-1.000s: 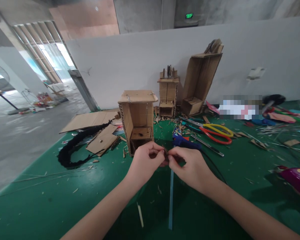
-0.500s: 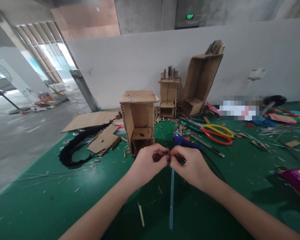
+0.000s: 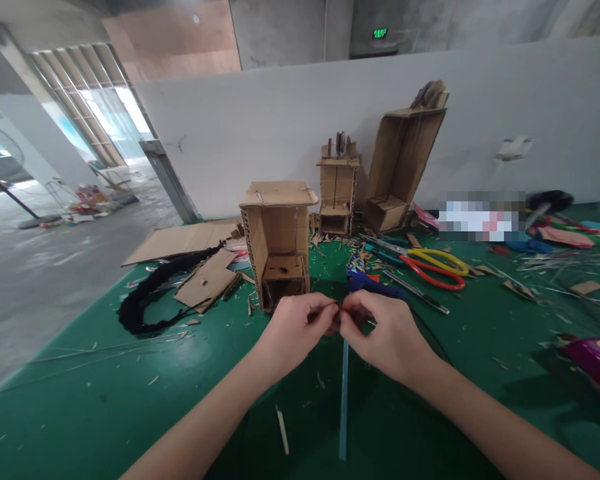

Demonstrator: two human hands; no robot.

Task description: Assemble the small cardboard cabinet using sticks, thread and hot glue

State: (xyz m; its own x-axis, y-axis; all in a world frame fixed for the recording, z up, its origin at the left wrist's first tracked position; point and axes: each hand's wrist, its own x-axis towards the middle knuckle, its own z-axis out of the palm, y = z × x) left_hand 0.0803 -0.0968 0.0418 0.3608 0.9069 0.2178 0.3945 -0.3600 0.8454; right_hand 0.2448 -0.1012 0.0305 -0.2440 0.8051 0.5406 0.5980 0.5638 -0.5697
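Head view: left hand [image 3: 293, 327] and right hand [image 3: 387, 333] meet fingertip to fingertip near centre, both pinching one small dark piece [image 3: 336, 313], too small to identify. Since a second ago the fingers have drawn closer over it. Cardboard box model [image 3: 277, 240] stands just beyond; blue strip [image 3: 343, 393] lies below on green table [image 3: 80, 387].

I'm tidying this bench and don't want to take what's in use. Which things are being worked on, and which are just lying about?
In use:
left hand and right hand, pinching a small dark piece between them.

Lying about:
nearest cardboard model
scissors
blue strip
black braided cord
cardboard scraps
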